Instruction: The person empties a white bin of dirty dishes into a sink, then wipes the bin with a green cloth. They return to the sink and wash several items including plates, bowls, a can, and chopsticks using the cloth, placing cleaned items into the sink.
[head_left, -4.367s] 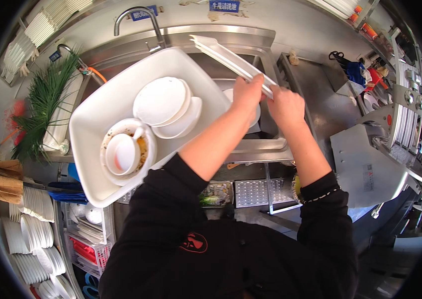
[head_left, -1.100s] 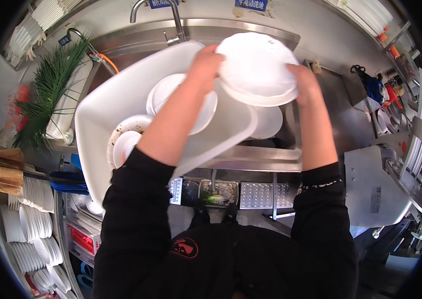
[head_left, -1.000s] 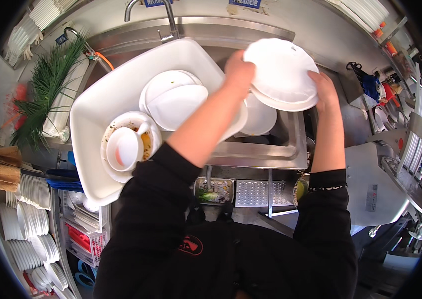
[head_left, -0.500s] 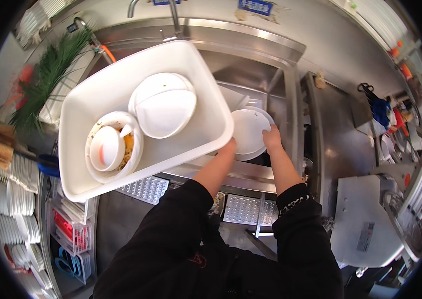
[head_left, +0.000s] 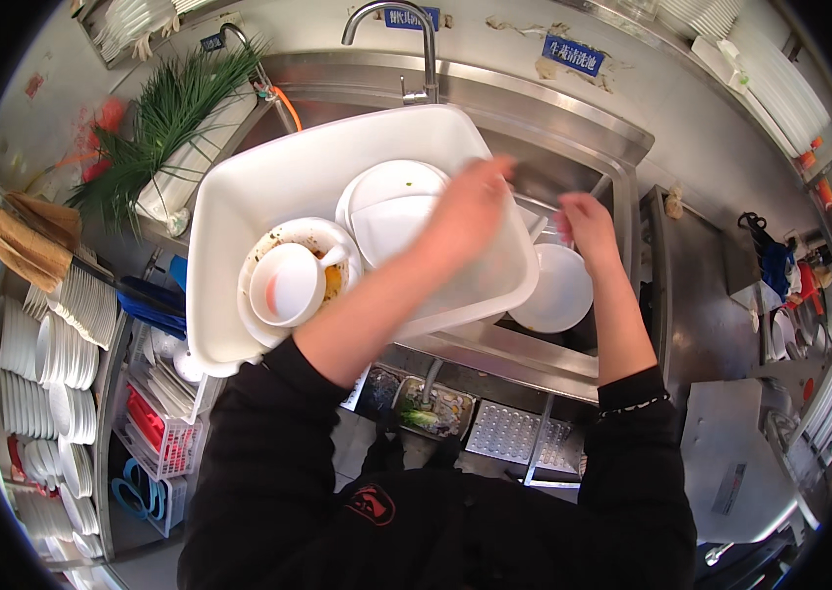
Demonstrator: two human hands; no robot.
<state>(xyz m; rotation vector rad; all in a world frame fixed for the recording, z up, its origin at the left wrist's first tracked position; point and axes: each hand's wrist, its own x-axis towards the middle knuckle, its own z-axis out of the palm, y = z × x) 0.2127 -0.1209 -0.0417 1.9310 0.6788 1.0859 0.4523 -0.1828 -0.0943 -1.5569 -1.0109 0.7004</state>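
Having a hard time with the left hand (head_left: 465, 214), honestly: just a blur over the right side of the big white tub (head_left: 273, 182), too smeared to call open, closed or gripping. Same deal with the right hand (head_left: 589, 228), up over the sink (head_left: 524, 359), bent-looking fingers but fuzzy tips, so can't tell if holding anything. Hidden behind the left hand: the right edge of the overlapping white dishes (head_left: 381, 231) in the tub. Also partly covered, by the tub's right corner: a round white dish (head_left: 558, 290) down in the sink, plate or shallow bowl, hard to say. As for looks, smooth and plain down there; mostly clean in the tub too, bar one green speck (head_left: 409, 184). Farther left and nearer, a grubby white bowl (head_left: 263, 246), dark bits and orange-yellow mess inside, plus a small white cup (head_left: 288, 285) sitting in it, pinkish patch and all.
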